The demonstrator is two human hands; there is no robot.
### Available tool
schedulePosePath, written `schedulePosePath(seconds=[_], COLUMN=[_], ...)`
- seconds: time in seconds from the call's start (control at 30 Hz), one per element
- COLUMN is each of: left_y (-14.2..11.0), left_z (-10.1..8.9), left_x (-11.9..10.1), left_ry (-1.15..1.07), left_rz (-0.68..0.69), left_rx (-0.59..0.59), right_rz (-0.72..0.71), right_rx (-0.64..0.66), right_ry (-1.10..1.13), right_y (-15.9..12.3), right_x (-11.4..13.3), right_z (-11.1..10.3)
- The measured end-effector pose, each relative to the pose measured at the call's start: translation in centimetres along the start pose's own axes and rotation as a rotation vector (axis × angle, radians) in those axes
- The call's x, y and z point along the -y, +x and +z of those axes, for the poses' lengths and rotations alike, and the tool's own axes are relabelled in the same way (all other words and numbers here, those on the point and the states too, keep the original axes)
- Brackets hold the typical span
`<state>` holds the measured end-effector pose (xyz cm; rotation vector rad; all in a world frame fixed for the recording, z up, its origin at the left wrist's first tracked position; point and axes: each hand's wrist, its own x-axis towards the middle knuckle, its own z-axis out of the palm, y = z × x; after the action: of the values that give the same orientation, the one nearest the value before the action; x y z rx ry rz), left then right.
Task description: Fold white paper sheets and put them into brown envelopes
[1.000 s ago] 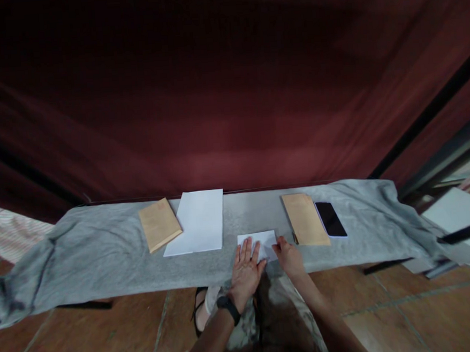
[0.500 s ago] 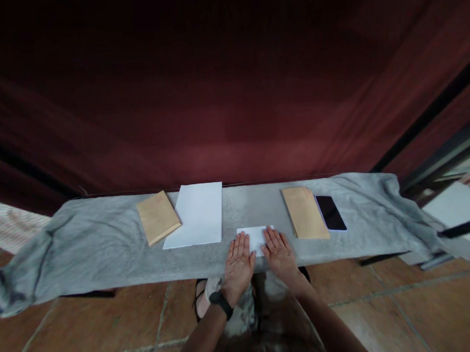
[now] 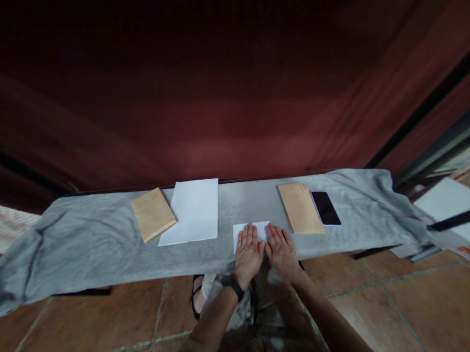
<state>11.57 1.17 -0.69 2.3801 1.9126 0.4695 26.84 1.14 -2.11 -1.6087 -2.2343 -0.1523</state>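
Right hand (image 3: 281, 252), pinching the small white paper (image 3: 262, 229) a second ago, now lies flat on it beside the left hand (image 3: 248, 254), clamping nothing; likely fold-pressing at the worktop's (image 3: 102, 239) near edge. Smartphone (image 3: 326, 209) lies beyond the right-hand envelope (image 3: 300, 209).

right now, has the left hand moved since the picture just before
Yes, rightward: the left hand now sits farther from the large white sheet, which stayed put on the grey cloth, and closer to the right hand.
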Motion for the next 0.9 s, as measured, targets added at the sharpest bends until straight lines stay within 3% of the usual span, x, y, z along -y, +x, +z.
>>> schedulePosePath(seconds=[0.3, 0.43, 0.63, 0.9], left_y=[0.2, 0.1, 0.0, 0.1], left_z=[-0.6, -0.5, -0.1, -0.2], left_x=[2.9, 3.0, 3.5, 3.2], left_ry=[0.099, 0.152, 0.2, 0.147], left_rz=[-0.097, -0.087, -0.052, -0.059], left_rx=[-0.016, 0.005, 0.043, -0.007], right_rz=[0.011, 0.038, -0.041, -0.08], right_rx=[-0.044, -0.076, 0.036, -0.002], right_ry=[0.024, 0.074, 0.172, 0.059], right_y=[0.1, 1.1, 2.4, 1.3], right_x=[0.2, 2.6, 5.8, 2.1], right_z=[0.1, 0.7, 1.9, 1.1])
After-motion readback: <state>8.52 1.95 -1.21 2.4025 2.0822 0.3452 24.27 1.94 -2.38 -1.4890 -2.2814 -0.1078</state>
